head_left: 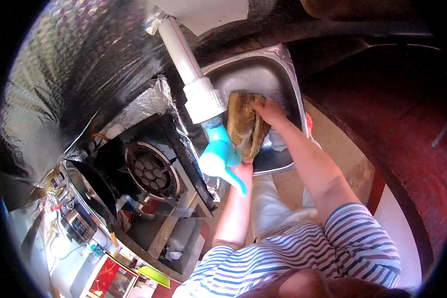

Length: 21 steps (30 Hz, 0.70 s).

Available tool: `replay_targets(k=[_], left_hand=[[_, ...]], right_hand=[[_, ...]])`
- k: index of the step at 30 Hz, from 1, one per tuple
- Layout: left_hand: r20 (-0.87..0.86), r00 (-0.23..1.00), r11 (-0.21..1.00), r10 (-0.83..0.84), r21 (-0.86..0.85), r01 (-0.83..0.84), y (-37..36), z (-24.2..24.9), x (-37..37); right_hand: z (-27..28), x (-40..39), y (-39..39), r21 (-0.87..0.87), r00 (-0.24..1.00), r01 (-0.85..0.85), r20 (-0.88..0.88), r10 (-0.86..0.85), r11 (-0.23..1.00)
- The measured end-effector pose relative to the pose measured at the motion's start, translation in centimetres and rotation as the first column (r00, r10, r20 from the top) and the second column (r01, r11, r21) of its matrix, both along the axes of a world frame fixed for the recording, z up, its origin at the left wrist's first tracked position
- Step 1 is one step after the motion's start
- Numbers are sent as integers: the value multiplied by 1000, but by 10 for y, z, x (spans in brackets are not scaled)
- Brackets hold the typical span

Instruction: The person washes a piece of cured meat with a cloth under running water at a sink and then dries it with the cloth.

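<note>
A brownish-yellow slab of what looks like cured meat [243, 119] is held tilted over the metal sink [283, 64]. My right hand [269, 112] grips its upper right edge, with the fingertips curled over the side. At its lower end is my left hand [243, 170], holding it from below; its fingers are mostly hidden behind the slab and the tap. The turquoise tap [217, 154], on a white pipe [181, 52], hangs between the camera and the slab's left side. Something pale [277, 141] lies in the sink beside the slab.
To the left is a gas stove burner [151, 171], with a dark wok [89, 186] beyond it. Crumpled foil [166, 99] lines the gap between stove and sink. A dark red curved surface [397, 109] stands on the right. Foil-like sheeting [84, 64] covers the wall.
</note>
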<state>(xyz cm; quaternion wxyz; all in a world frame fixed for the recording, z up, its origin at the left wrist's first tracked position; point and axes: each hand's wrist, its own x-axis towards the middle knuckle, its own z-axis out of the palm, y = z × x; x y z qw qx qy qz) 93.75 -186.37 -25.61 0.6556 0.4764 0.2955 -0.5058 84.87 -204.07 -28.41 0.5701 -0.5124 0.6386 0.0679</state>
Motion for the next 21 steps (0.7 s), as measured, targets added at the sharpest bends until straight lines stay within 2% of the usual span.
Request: replay_targets(k=[2,4,6,7,8,10,11,13,14,15,17,18,20,21], left_hand=[[56,998,1000,-17,-5,17,6,0,-4],[132,991,994,-21,107,6,4,-10,-5],[169,985,987,-22,161,-6,5,-16,-11],[298,952,985,-74,173,22,2,-13,-17],[348,933,983,-97,178,35,0,-10,-18],[444,885,979,-139,194,57,-7,-2,-21],[242,967,980,-84,196,36,-18,10,-14],[-70,997,995,-18,98,24,-30,18,-4],[-69,998,995,1,97,6,-36,20,-4],[-39,999,996,-23,86,27,-42,21,-4],[21,997,995,-76,70,74,-54,26,-3],[48,993,993,-104,65,101,-58,28,-5],[100,980,985,-172,49,168,-64,28,-10],[75,997,997,-35,74,30,-56,13,-16]], right_hand=[[-9,6,1,-29,1000,17,16,-16,999],[-12,7,1,-74,999,27,28,-25,997],[-10,7,2,-61,995,-59,-89,53,996],[-14,7,3,-69,996,-56,-80,50,996],[-17,4,3,-70,995,-61,-77,56,996],[-21,-4,4,39,983,170,69,-172,985],[-21,-11,6,41,985,159,68,-162,986],[-17,-29,21,8,888,351,313,-335,936],[-7,-31,25,11,807,442,432,-402,897],[3,-35,30,10,814,427,432,-389,904],[54,-41,25,276,588,594,491,-643,755],[61,-44,25,276,597,587,486,-638,761],[71,-51,25,387,520,584,497,-695,714],[69,-53,32,402,530,573,482,-698,714]])
